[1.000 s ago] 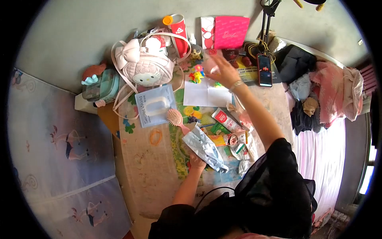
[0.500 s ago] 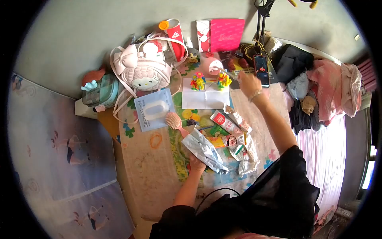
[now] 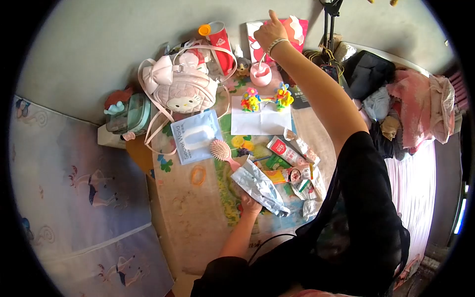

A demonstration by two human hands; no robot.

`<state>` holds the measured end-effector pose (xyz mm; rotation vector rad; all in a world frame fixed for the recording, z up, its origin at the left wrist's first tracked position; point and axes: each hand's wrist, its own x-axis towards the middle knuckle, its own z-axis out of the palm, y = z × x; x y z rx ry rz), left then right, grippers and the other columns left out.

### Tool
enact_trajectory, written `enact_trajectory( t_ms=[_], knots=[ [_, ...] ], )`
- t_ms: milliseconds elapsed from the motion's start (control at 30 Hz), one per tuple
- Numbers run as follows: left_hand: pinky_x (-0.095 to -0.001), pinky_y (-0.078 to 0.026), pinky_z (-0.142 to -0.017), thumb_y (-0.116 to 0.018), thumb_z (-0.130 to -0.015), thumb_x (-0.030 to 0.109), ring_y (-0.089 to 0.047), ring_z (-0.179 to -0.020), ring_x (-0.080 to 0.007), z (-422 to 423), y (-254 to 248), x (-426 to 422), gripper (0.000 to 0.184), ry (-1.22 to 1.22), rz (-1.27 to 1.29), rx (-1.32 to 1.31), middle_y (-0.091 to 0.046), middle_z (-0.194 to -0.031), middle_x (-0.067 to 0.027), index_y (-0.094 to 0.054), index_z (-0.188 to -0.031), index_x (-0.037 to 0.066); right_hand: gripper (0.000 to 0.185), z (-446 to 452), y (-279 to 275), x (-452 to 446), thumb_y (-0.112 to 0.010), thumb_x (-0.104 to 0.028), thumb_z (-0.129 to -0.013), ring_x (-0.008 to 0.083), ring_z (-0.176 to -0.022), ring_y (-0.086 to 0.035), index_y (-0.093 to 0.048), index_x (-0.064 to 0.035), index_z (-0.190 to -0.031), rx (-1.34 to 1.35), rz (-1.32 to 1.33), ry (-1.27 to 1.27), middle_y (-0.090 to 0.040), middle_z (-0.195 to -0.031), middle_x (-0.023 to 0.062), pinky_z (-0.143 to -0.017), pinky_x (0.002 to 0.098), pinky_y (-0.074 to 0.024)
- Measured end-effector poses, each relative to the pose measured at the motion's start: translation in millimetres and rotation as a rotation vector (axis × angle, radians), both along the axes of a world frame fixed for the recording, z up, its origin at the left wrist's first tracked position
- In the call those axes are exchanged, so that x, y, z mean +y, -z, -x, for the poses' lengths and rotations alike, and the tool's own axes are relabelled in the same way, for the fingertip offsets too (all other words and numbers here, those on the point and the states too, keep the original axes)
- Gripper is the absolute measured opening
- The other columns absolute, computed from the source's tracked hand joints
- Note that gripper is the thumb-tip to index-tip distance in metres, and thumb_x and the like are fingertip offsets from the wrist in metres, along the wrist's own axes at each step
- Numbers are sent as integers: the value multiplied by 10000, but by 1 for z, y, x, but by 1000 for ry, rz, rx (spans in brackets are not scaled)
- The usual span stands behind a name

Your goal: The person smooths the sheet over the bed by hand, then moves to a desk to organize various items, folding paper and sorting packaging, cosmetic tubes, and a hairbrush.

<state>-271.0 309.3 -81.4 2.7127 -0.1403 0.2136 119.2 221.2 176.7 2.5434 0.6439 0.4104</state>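
Observation:
My left hand (image 3: 251,204) grips the lower left edge of a crinkled silver foil bag (image 3: 261,186); some of its fingers are hidden under the bag. The handle of a pink hairbrush (image 3: 220,150) reaches the bag's upper end. My right hand (image 3: 271,34) is raised at the back, in front of a red-and-white booklet (image 3: 256,49). One digit points up and the others are curled; what they hold, if anything, I cannot make out. Below it stands a round pink holder (image 3: 261,74) with a white stem rising from it. A pink-and-white shape (image 3: 296,28) shows beside the hand.
A pink quilted handbag (image 3: 185,91), a blue packet (image 3: 196,136) and a red can (image 3: 219,42) lie to the left. Colourful flower-like toys (image 3: 283,97) stand on white paper (image 3: 257,121). Tubes (image 3: 284,148) lie centre right; a phone (image 3: 330,72) is partly behind my arm.
My right hand has moved up and left from beside the phone to the booklets. The pink holder has gone from tilted to upright. My left hand still holds the foil bag.

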Motion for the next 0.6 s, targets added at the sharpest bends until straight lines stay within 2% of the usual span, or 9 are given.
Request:
enact_trajectory(
  t_ms=[33,133,267,367,400,433,500,533,600],
  knots=[
    [-420,-312,-903,-518,-717,311,-448,-1038,-287,0,0,0,409,-1,-1,2,-508,-1101,-89,-511,-1068,101,168,2,-1,2,-467,-159,-771,178,-764,-581,-625,-166,-715,-13,15,0,-625,-746,19,-987,403,-144],
    [-429,-284,-928,-519,-719,318,-433,-1061,-292,-1,-2,-3,428,-60,71,-7,-497,-1121,-97,-502,-1089,103,162,11,0,-3,-467,-148,-771,186,-783,-574,-624,-178,-743,-17,1,14,-620,-720,13,-998,415,-129],
    [-429,-245,-956,-480,-745,340,-400,-1098,-282,-2,-4,-2,447,-31,-10,-9,-463,-1168,-91,-470,-1127,108,157,10,17,-19,-470,-140,-771,192,-850,-554,-620,-182,-790,60,-24,74,-613,-748,21,-1004,419,-127],
    [-417,-236,-963,-440,-773,345,-390,-1108,-268,-3,-11,-3,443,-12,-84,2,-445,-1191,-78,-446,-1148,109,142,19,25,-25,-481,-140,-760,194,-966,-491,-599,-153,-839,41,-36,84,-585,-885,39,-992,430,-165],
    [-416,-237,-963,-431,-780,340,-398,-1100,-266,-3,-12,-2,436,2,-128,-15,-452,-1184,-75,-444,-1149,107,142,24,30,-26,-481,-140,-760,194,-966,-491,-599,-153,-839,41,-38,88,-585,-885,39,-992,430,-165],
    [-416,-237,-963,-431,-780,340,-398,-1100,-266,-2,-11,-1,436,5,-130,-15,-452,-1184,-75,-444,-1149,107,146,28,40,-28,-480,-136,-755,204,-961,-489,-584,-138,-858,-161,-179,-117,-573,-895,42,-965,418,-218],
    [-406,-268,-941,-466,-767,321,-420,-1076,-259,-3,-9,-1,413,24,-77,-50,-474,-1154,-77,-473,-1120,105,182,50,54,-26,-482,-126,-744,224,-940,-494,-544,-107,-914,-179,-395,-352,-546,-899,54,-879,389,-329],
    [-406,-268,-941,-466,-767,321,-420,-1076,-259,-2,-6,-1,413,23,-75,-52,-474,-1154,-77,-473,-1120,105,218,64,62,-23,-486,-120,-738,234,-923,-501,-520,-91,-951,9,-471,-377,-531,-892,63,-820,373,-387],
    [-435,-271,-939,-532,-706,343,-433,-1061,-298,1,2,1,464,12,261,-36,-497,-1124,-89,-498,-1092,88,88,64,140,-14,-483,-139,-742,248,-814,-554,-551,-89,-767,167,-554,-188,-521,-839,80,-627,327,-481]
  ],
)
